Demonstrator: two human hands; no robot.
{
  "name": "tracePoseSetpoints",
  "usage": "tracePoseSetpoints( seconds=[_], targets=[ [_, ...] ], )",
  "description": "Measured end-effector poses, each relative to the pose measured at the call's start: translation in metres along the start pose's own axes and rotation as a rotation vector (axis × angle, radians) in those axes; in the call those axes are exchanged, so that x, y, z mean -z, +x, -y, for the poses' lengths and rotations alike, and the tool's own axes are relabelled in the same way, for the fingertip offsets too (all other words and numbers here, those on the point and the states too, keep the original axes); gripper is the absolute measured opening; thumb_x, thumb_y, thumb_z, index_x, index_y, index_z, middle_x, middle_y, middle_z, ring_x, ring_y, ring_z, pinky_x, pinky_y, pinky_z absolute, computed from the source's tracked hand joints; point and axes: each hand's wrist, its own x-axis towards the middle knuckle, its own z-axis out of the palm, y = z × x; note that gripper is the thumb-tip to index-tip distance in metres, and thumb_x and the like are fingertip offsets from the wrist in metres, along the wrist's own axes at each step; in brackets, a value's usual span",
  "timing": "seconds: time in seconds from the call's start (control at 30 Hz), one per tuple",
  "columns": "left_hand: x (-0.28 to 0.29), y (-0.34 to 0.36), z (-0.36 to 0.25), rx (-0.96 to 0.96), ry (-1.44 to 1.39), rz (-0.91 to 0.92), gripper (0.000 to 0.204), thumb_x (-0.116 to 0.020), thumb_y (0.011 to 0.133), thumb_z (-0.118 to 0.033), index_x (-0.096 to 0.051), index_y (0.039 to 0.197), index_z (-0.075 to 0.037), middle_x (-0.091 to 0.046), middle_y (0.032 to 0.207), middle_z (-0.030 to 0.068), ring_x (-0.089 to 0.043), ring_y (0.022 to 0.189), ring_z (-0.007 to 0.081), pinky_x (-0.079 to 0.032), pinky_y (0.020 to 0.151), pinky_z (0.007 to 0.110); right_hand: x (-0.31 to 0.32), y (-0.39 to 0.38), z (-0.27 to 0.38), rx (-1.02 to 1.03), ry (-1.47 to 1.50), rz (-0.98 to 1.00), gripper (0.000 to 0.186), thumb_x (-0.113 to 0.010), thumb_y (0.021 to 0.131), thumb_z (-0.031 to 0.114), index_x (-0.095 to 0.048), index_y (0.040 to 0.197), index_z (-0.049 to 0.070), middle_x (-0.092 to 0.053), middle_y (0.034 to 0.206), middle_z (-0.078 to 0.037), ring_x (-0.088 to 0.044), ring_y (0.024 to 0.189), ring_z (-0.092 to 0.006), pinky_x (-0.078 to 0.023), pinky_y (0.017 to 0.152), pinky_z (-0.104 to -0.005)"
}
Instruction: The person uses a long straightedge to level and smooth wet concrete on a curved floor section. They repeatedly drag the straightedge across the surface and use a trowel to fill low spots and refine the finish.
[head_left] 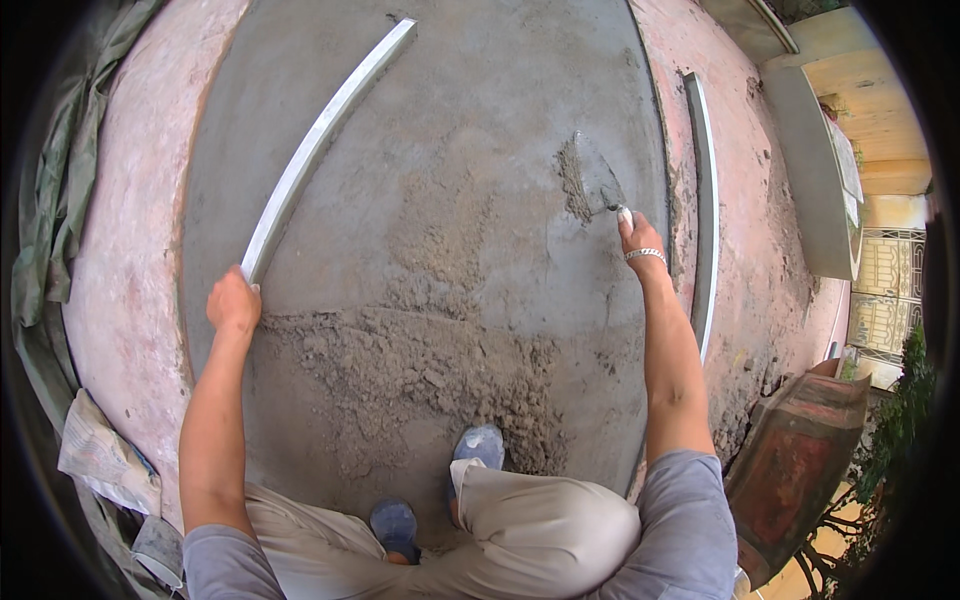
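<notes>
While tight around bar (pixel 322 128), left grip (pixel 234 301) at near end (right grip (pixel 641 236) around trowel (pixel 598 178)).

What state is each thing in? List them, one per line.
Long silver metal bar, held by left hand
Pointed grey metal trowel, gripped by right hand
Silver metal bar at right, lying unheld
Grey mortar layer, partly smooth, partly crumbly
Green fabric tarpaulin, crumpled

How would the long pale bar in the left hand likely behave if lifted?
The long pale bar is probably stiff, given its boxy, metallic-looking section. Its flat sides suggest sliding rather than rolling. With the left hand gripping its near end, it may feel tip-heavy when lifted.
</notes>
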Motion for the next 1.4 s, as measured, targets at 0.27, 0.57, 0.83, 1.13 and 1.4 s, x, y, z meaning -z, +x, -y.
tracePoseSetpoints(
  seconds=[0.27,0.57,0.83,1.13,1.4],
  targets=[
    [0.003,-0.002,0.001,0.008,-0.031,0.033,0.031,-0.072,0.089,-0.026,-0.064,0.112,-0.007,-0.071,0.111,0.0191,-0.068,0.105,0.0401,-0.055,0.089,0.050,0.000,0.018,-0.010,-0.083,0.070,0.023,0.051,-0.049,0.100,0.051,-0.060,0.123,0.006,-0.069,0.107,-0.027,-0.068,0.093,-0.0446,-0.055,0.078,-0.0515],
    [-0.012,0.002,0.014,-0.053,-0.084,-0.028,0.025,-0.070,0.090,-0.021,-0.064,0.108,-0.005,-0.072,0.109,0.0182,-0.069,0.102,0.0391,-0.056,0.086,0.049,-0.048,-0.030,-0.038,-0.430,0.359,0.063,0.047,-0.047,0.102,0.051,-0.057,0.110,0.006,-0.062,0.072,-0.013,-0.061,0.054,-0.0266,-0.049,0.044,-0.0417],
    [-0.025,0.004,0.014,-0.054,-0.097,-0.109,0.017,-0.064,0.091,-0.014,-0.065,0.105,-0.005,-0.072,0.108,0.0181,-0.071,0.099,0.0389,-0.058,0.084,0.049,-0.058,-0.060,0.052,-0.420,0.716,0.131,0.050,-0.044,0.102,0.050,-0.054,0.093,0.002,-0.059,0.071,-0.012,-0.058,0.052,-0.0235,-0.049,0.046,-0.0425],
    [-0.014,0.000,0.008,-0.006,-0.092,-0.047,0.024,-0.069,0.090,-0.019,-0.066,0.111,-0.007,-0.073,0.108,0.0179,-0.070,0.103,0.0374,-0.058,0.086,0.048,-0.056,-0.111,0.129,-0.131,0.330,0.195,0.057,-0.046,0.101,0.050,-0.061,0.112,-0.005,-0.068,0.102,-0.033,-0.065,0.100,-0.0490,-0.051,0.088,-0.0517],
    [0.025,0.014,0.010,-0.104,-0.028,-0.081,0.031,-0.074,0.088,-0.027,-0.065,0.112,-0.010,-0.073,0.107,0.0186,-0.070,0.103,0.0391,-0.056,0.088,0.050,-0.025,-0.247,0.050,-0.173,0.857,0.308,0.038,-0.051,0.103,0.041,-0.056,0.096,0.004,-0.062,0.067,-0.010,-0.062,0.054,-0.0230,-0.050,0.052,-0.0375]
  ],
)
